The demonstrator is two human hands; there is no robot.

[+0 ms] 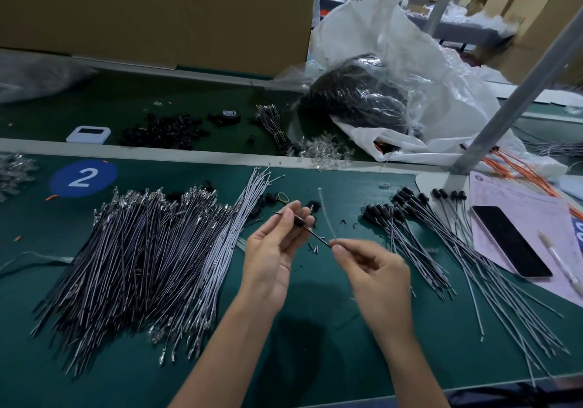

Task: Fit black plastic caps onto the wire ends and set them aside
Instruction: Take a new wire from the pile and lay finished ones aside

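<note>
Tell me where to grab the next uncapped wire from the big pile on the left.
Pinch a white wire on the right edge of the pile, near its far end, coming from the right: those ends fan out clear of the tangled rest.

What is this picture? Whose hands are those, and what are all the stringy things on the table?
The camera sits on a person's head and looks down, so these are that person's own two hands. The left hand holds a small black cap on a thin black wire. The right hand pinches that wire farther along. On the green table, the big wire pile on the left has shiny metal ends and no caps. The capped wires on the right already wear black caps. Farther back lie loose caps. A phone lies at the right.
</note>
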